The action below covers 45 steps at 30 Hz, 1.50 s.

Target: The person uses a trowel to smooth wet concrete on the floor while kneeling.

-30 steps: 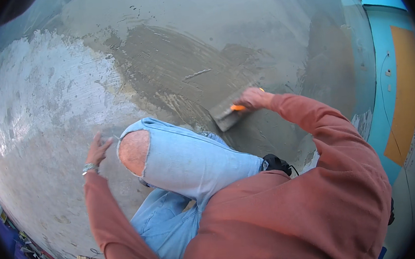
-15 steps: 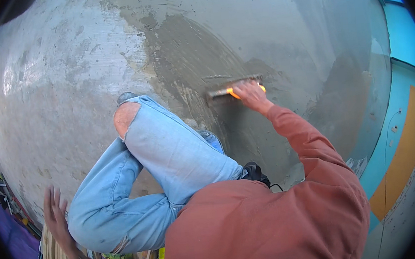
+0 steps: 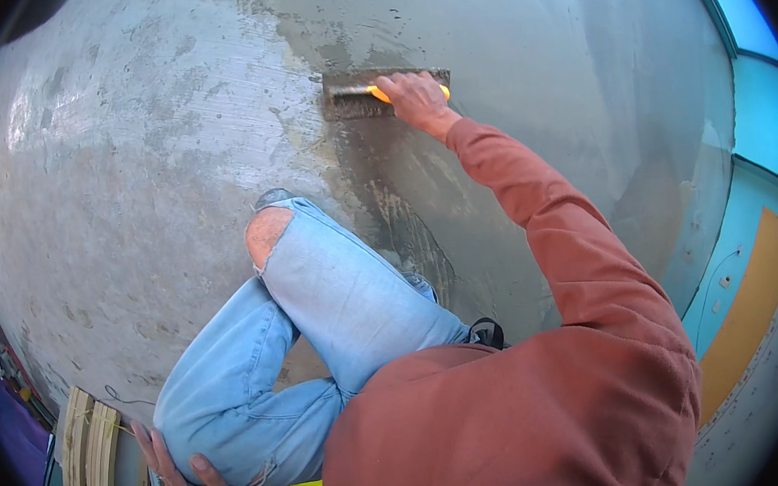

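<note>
My right hand (image 3: 415, 97) is closed round the orange handle of a flat rectangular trowel (image 3: 345, 108), high in the middle of the view. The blade lies on grey cement where smooth wet coating (image 3: 521, 65) meets pale, patchy, rougher surface (image 3: 129, 127). Dark, streaked coating runs down from the blade. At the lower left my left hand (image 3: 182, 469) rests with spread, slightly curved fingers against my bent, denim-covered knee (image 3: 206, 426). My other knee (image 3: 268, 235), bare through a tear in the jeans, sticks up below the trowel.
Wooden slats (image 3: 93, 454) and mixed clutter sit at the lower left, beside a purple covering (image 3: 17, 433). Along the right edge are turquoise panels (image 3: 761, 109), a long orange-tan board (image 3: 742, 314) and a thin cable.
My right hand and trowel have moved up and leftward across the coating. My left hand has moved down to rest against my lower knee.
</note>
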### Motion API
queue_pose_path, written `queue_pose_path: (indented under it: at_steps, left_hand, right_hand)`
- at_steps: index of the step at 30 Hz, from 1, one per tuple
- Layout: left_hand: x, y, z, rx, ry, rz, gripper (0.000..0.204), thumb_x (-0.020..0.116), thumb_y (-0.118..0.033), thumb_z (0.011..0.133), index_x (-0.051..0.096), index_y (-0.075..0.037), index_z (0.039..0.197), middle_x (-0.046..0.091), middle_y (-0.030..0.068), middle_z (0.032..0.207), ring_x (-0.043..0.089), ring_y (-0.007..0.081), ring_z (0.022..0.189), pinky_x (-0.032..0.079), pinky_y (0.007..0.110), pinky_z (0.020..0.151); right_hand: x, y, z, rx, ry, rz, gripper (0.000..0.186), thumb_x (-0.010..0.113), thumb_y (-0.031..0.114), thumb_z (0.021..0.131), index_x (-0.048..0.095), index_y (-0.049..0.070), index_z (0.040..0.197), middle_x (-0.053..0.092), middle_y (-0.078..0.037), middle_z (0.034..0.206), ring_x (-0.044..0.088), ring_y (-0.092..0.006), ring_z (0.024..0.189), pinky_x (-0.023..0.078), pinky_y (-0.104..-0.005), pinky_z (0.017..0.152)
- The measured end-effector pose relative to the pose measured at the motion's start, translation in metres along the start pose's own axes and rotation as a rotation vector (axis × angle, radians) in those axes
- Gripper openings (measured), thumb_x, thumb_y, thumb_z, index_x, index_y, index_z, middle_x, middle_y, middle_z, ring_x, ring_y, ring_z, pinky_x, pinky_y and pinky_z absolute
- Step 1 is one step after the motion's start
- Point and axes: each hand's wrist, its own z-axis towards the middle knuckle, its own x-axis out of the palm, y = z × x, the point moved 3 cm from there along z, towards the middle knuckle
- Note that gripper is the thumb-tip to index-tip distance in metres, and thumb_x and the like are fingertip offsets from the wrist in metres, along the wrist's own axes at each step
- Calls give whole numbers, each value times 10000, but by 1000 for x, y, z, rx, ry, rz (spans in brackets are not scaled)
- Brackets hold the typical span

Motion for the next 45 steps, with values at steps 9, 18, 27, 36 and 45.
queue_pose_path:
  at_steps: [9, 18, 27, 36, 45]
  left_hand:
    - [-8, -13, 35, -120, -61, -41, 605, 676, -427, 1011, 688, 62, 1366, 651, 281, 1427, 582, 461, 1316, 432, 594, 1128]
    - [-20, -2, 43, -166, 49, -65, 566, 667, -370, 1025, 665, 39, 1416, 577, 299, 1517, 490, 470, 1443, 376, 627, 1183]
    - [-13, -5, 52, -77, 36, -111, 534, 648, -309, 1027, 641, 39, 1432, 525, 314, 1559, 467, 505, 1466, 376, 639, 1184]
    - [-14, 4, 58, -97, 105, -47, 556, 648, -305, 1016, 630, 48, 1445, 547, 314, 1539, 504, 488, 1443, 398, 639, 1162]
    - [-15, 18, 51, -72, 31, 15, 542, 656, -316, 1018, 664, 85, 1383, 670, 314, 1386, 588, 492, 1349, 438, 614, 1137]
  right_hand:
    - [19, -2, 149, 27, 15, -48, 259, 631, 132, 959, 654, 195, 1209, 771, -100, 1005, 762, -341, 947, 563, -509, 798]
    - [9, -22, 260, 425, 41, 44, 319, 648, 243, 986, 626, 84, 1262, 762, -206, 1164, 718, -403, 1128, 564, -514, 922]
    - [20, -6, 202, 459, 229, 335, 619, 621, 541, 1016, 558, 37, 1369, 723, -334, 1143, 700, -523, 1060, 554, -566, 918]
    - [25, -21, 332, 467, 126, 270, 517, 631, 488, 1008, 644, 112, 1363, 718, -216, 1318, 662, -420, 1257, 521, -501, 1053]
    - [46, -41, 323, -108, 437, 279, 773, 759, 698, 875, 694, 62, 1309, 744, -226, 1231, 714, -440, 1087, 559, -521, 948]
